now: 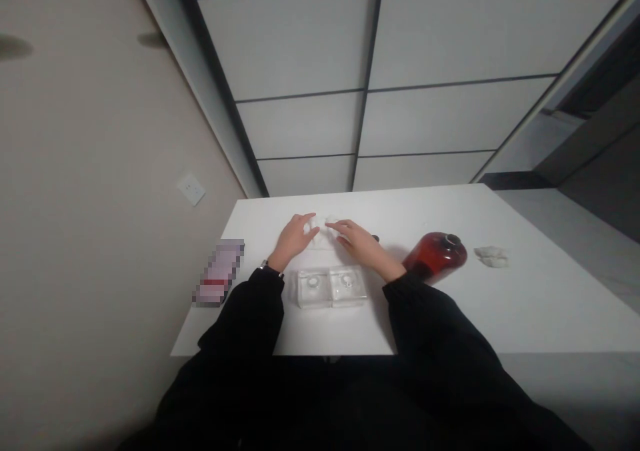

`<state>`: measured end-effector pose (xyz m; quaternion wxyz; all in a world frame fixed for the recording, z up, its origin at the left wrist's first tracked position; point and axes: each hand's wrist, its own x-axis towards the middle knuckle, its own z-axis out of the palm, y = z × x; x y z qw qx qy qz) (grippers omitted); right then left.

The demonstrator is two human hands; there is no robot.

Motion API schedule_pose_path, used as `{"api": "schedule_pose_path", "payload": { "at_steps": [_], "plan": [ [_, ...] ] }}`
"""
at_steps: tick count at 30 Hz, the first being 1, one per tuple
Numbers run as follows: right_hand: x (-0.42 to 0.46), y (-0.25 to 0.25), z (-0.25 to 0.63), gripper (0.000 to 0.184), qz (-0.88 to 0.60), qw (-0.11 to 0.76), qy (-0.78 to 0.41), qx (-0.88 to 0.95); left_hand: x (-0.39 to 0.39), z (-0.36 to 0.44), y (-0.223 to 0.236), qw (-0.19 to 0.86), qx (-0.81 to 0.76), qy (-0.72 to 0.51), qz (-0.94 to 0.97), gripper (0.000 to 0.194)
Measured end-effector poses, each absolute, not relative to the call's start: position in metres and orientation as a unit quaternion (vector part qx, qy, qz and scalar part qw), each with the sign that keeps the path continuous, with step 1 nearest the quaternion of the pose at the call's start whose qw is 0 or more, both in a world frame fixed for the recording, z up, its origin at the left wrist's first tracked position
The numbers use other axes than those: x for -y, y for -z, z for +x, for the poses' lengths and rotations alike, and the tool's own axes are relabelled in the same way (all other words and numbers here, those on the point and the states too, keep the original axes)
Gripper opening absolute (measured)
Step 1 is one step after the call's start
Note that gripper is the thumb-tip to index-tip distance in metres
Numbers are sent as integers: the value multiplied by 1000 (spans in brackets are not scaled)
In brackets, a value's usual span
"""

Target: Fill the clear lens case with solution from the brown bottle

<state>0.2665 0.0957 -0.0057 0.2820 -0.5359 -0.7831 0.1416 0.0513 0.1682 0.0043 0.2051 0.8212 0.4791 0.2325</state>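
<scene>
Thin white crumpled material, like tissue or cotton (326,240), lies on the white table between my hands; its exact kind is too faint to tell. At its left edge is my left hand (296,236), thumb and fingers spread apart. My right hand (356,241) reaches over its right side with the fingers stretched out, the tips touching or just above it. Nearer to me, between my forearms, a clear plastic box with two square compartments (331,287) stands on the table. A round ring shape shows in each half.
A translucent red bottle (436,254) stands beside my right wrist, and a small dark object partly shows behind that hand. Further right lies a crumpled tissue (492,257). A blurred pinkish phone-like slab (219,272) lies at the table's left edge (200,334), near the wall.
</scene>
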Motion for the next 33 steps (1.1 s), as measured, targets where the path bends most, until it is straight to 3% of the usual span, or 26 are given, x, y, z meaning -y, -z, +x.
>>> {"api": "schedule_pose_path", "payload": {
  "at_steps": [7, 13, 22, 29, 33],
  "plan": [
    [-104, 28, 259, 33, -566, 254, -136, 772, -171, 55, 12, 191, -485, -242, 819, 45],
    [-103, 31, 262, 33, -590, 265, -145, 749, -171, 54, 10, 197, -508, -278, 791, 42],
    [-99, 27, 262, 33, -569, 353, -151, 728, -177, 57, 17, 204, -483, -272, 807, 40],
    [-48, -27, 265, 29, -524, 511, -257, 631, -125, 31, -37, 309, -401, -334, 795, 34],
    [3, -28, 267, 32, -475, 491, -330, 651, -62, 15, -55, 323, -316, -295, 842, 50]
  ]
}}
